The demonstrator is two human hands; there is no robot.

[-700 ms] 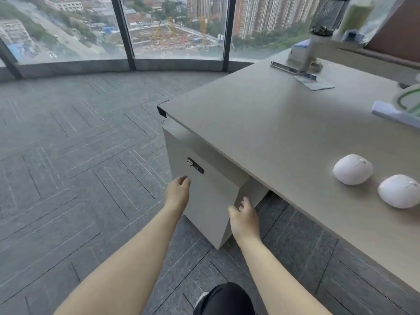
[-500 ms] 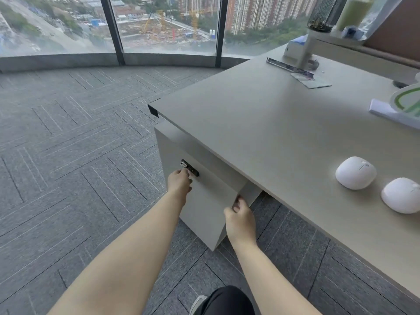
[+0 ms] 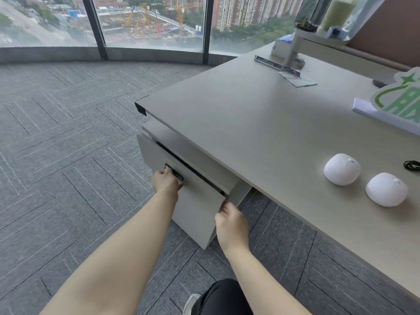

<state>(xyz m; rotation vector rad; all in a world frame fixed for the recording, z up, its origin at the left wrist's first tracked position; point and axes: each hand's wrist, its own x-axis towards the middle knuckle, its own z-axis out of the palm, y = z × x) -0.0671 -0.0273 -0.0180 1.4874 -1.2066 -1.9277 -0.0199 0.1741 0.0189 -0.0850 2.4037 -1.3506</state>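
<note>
A grey drawer cabinet (image 3: 195,208) stands under the left end of the beige desk (image 3: 261,123). Its front panel is pulled out a little, showing a dark gap along the top. A small black lock plate (image 3: 175,172) sits on the panel. My left hand (image 3: 166,181) is curled at that lock plate, fingers on it. My right hand (image 3: 230,220) grips the panel's right edge with curled fingers.
Two white mice (image 3: 342,169) (image 3: 386,189) lie on the desk at the right. A green-and-white sign (image 3: 400,98) and a monitor stand (image 3: 293,53) sit further back. Grey carpet (image 3: 68,155) runs to tall windows. My shoe and dark trouser leg (image 3: 218,298) are below.
The cabinet front has come out from the body, opening a dark gap at its top. My left hand rose onto the lock plate and my right hand closed on the panel's edge.
</note>
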